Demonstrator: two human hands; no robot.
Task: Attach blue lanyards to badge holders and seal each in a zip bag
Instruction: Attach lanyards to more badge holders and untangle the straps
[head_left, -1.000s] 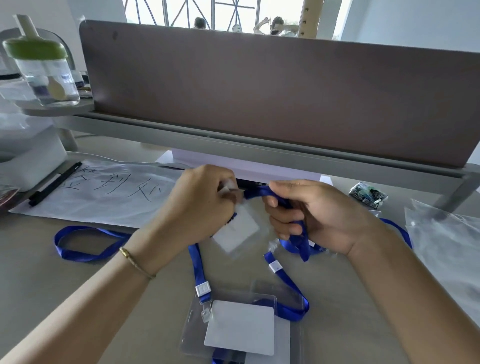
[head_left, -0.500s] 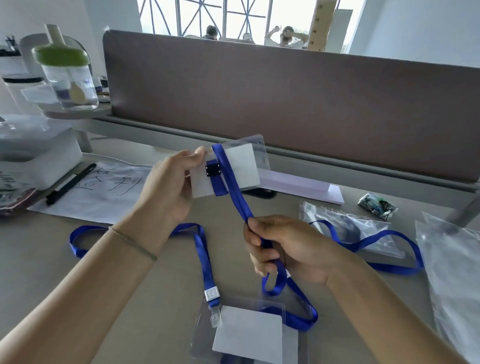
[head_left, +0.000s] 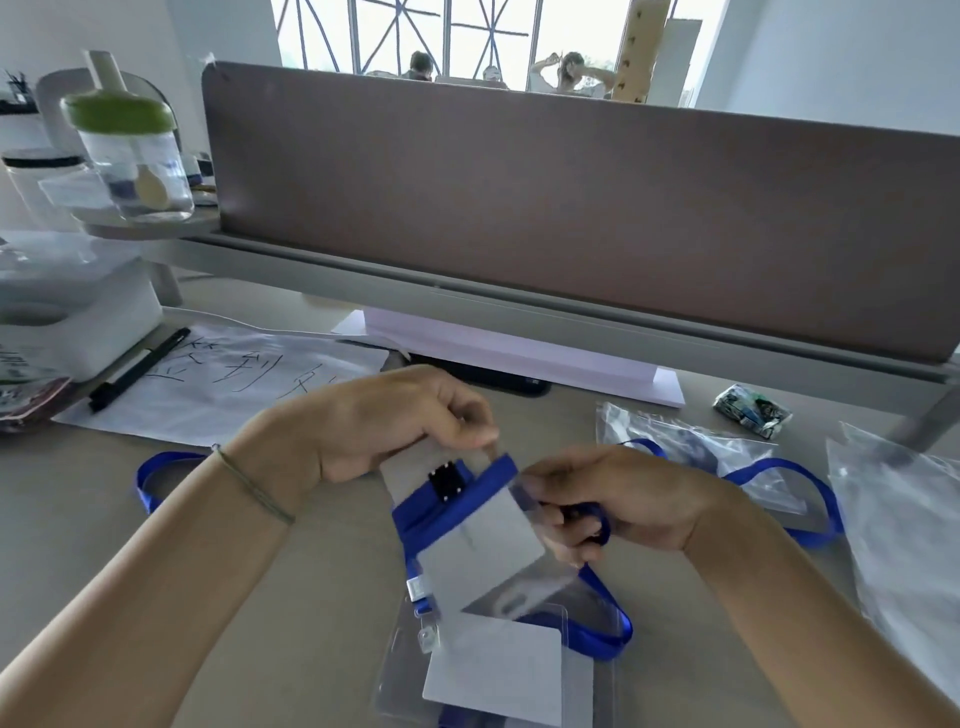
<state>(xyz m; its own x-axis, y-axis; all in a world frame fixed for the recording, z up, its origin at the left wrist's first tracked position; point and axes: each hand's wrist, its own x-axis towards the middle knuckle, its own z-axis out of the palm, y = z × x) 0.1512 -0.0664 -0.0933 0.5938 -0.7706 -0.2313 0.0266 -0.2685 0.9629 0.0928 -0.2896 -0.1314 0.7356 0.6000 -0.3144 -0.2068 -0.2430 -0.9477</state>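
A finished badge holder (head_left: 493, 670) lies nearest on the bench (head_left: 260, 571). Above it, the left hand (head_left: 363, 421) pinches the held badge holder's (head_left: 478, 535) far end; its long axis slants near-right. The right hand (head_left: 618, 499), alongside, grips the bunched blue lanyard (head_left: 452, 512). Zip bag (head_left: 691, 452) farther right.

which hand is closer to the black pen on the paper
Left. The left hand holds the badge holder just right of the black pen; the right hand is farther right.
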